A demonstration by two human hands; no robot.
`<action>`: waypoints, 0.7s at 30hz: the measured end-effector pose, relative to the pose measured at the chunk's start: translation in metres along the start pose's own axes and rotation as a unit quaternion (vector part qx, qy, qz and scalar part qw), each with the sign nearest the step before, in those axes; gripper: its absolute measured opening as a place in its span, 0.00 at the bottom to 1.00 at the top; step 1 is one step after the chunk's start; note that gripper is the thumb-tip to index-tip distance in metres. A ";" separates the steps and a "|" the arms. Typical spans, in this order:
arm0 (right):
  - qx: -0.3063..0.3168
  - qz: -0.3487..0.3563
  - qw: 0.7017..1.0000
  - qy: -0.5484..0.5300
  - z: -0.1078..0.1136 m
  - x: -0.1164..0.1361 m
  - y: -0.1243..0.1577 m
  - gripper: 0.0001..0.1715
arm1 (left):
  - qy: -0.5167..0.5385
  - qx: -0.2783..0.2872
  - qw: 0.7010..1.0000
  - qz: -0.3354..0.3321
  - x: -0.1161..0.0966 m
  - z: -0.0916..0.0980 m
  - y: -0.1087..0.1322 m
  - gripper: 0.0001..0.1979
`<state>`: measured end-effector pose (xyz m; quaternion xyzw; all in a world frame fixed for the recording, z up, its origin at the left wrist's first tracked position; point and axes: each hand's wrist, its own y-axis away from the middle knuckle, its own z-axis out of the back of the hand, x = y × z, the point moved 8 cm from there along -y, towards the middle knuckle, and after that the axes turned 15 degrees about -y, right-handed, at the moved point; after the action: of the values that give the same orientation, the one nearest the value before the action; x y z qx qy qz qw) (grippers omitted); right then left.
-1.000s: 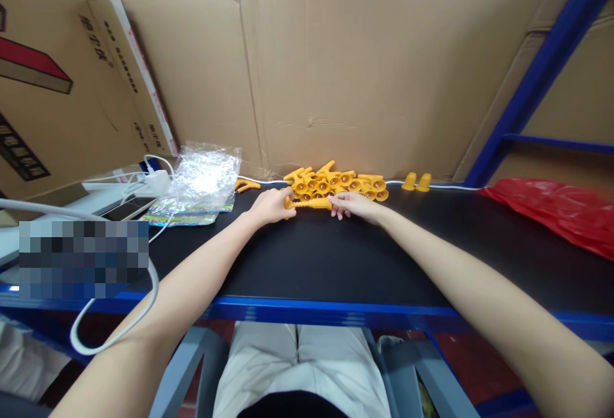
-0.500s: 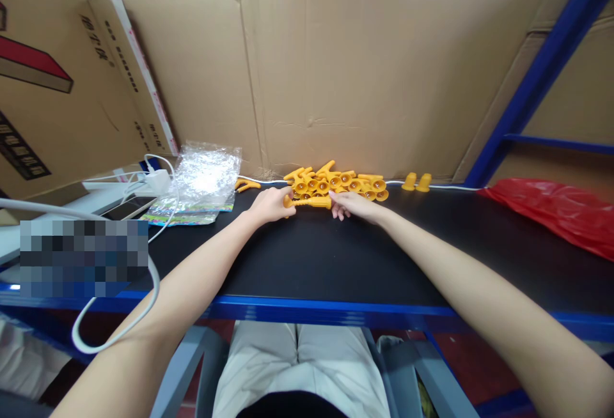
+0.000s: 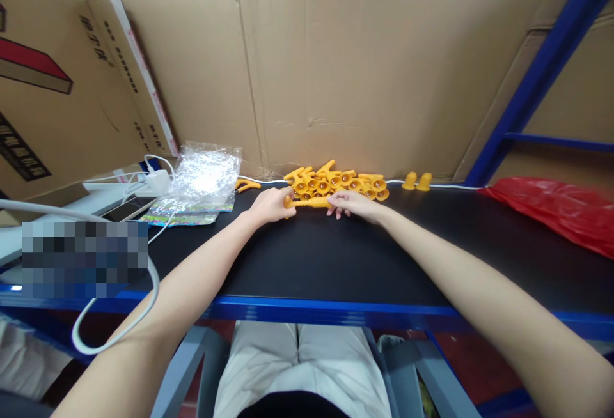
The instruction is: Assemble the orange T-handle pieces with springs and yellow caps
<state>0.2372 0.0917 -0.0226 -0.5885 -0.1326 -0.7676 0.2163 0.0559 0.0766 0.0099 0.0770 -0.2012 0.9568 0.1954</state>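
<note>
A yellow plastic piece [image 3: 311, 202] lies level between my hands, above the black tabletop. My left hand [image 3: 272, 206] grips its forked left end. At its right end, the fingers of my right hand [image 3: 349, 204] are closed round the cup-shaped part. Just behind it is a pile of similar yellow pieces [image 3: 346, 179], with several round cup openings facing me. A loose yellow forked piece [image 3: 248, 185] lies left of the pile, and two yellow cups [image 3: 416, 181] stand to its right.
Clear plastic bags [image 3: 204, 178], a phone [image 3: 129, 208] and a white charger [image 3: 158, 180] with cables lie at the left. A red plastic bag [image 3: 556, 210] rests at the right. Cardboard [image 3: 336, 73] rises behind the black table [image 3: 336, 264]. A white cable loops over my left forearm.
My right hand has shifted slightly left, and its fingers now cover more of the held piece's right end. My left hand has barely moved.
</note>
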 end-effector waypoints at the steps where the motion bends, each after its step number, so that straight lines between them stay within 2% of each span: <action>1: 0.002 -0.002 1.000 0.004 0.000 0.000 0.000 0.22 | -0.001 0.000 1.000 -0.002 -0.001 0.000 0.000 0.17; 9: -0.004 -0.007 1.000 0.024 0.001 -0.002 -0.001 0.30 | -0.011 0.005 1.000 0.003 -0.003 0.001 0.001 0.17; 17: -0.009 -0.006 0.999 0.040 -0.001 0.001 -0.001 0.31 | -0.014 0.012 1.000 0.008 -0.002 0.000 0.001 0.17; 21: 0.012 -0.008 0.999 0.048 -0.002 0.002 0.001 0.28 | -0.010 0.013 1.000 0.007 -0.002 0.000 0.001 0.17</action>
<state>0.2353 0.0891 -0.0212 -0.5470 -0.1363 -0.7951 0.2236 0.0574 0.0753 0.0092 0.0883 -0.1911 0.9597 0.1860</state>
